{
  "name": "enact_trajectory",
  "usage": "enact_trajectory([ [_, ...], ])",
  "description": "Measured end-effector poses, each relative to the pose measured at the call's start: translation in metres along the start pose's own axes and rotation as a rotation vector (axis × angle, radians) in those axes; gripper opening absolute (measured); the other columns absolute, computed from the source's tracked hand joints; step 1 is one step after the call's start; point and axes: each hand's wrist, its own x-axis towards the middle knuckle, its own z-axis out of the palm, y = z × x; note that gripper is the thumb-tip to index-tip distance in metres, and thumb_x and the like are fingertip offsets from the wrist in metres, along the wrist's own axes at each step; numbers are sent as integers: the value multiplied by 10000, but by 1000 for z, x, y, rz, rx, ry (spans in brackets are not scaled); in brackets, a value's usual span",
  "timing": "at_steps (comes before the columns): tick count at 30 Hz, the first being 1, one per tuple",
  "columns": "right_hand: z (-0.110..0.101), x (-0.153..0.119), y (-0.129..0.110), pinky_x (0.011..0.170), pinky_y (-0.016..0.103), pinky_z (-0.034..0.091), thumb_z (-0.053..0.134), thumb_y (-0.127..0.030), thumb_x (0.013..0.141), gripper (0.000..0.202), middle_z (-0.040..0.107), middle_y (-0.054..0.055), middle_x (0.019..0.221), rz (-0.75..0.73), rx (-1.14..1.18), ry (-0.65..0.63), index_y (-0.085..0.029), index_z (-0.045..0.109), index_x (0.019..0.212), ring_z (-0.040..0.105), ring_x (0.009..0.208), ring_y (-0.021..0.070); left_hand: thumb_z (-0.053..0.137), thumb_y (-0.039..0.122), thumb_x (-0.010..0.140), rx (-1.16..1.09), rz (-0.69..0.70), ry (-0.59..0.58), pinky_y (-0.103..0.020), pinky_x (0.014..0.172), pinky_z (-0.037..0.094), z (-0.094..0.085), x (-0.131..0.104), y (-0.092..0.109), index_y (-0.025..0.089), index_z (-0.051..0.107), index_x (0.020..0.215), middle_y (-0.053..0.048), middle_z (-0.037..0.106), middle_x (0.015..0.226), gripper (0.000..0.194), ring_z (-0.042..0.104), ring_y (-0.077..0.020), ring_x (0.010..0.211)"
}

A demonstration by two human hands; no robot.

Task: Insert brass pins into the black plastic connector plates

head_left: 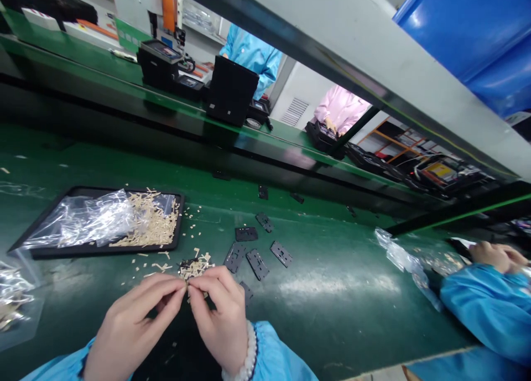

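Note:
My left hand [139, 317] and my right hand [222, 314] meet at the fingertips, low over the green bench. Thumb and forefinger of each are pinched together, and whatever they hold is too small and hidden to name. Just beyond the fingertips lies a small heap of beige strips [196, 266] with dark bits in it. To its right several flat black plastic plates [258, 264] with small holes are spread out. A black tray [103, 251] on the left carries many beige strips [155, 220] and a clear plastic bag [99, 218].
A second clear bag [16, 298] sits at the left edge. Loose strips dot the green bench [323, 314]. On the right, a co-worker's blue sleeve [477, 301] and hands are close by a crumpled plastic bag [404, 256]. Black cases [232, 90] stand across the partition.

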Motion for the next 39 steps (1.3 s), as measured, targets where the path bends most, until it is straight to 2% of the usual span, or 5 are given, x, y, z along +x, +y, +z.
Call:
enact_trajectory([
  [7,4,9,-1,600,253,486,553,-113,864,182,667,33,701,-172,-179,-91,-201,667,753,629,621,151,464,178,914,294,347,-126,-265,803,528,-17,0,-14,233,697,969,-14,771,881,246,726,-188,801],
  [14,19,60,14,547,222,494,486,-222,878,186,651,11,662,230,25,-136,-204,615,745,628,596,142,612,491,849,-176,-400,-94,-186,535,514,-26,4,-24,270,711,753,21,725,705,261,665,-146,587],
  [20,56,122,32,724,266,541,622,-109,825,150,764,-2,782,126,-54,-365,-234,705,834,711,710,177,674,643,714,-318,-817,44,-255,481,428,-32,7,-37,237,713,676,59,482,452,410,469,-135,463],
  [24,55,114,17,861,283,530,554,-14,828,328,767,45,1036,25,-68,-432,-224,718,1020,715,923,188,680,643,699,-334,-853,66,-258,514,419,-34,8,-42,228,713,673,58,485,462,418,473,-135,489],
  [39,23,53,-8,667,265,490,506,-255,999,235,715,48,790,-305,-196,-263,-196,707,891,673,722,165,723,583,686,-277,-571,16,-205,480,546,-28,10,-30,269,769,695,6,745,645,318,666,-164,497],
])
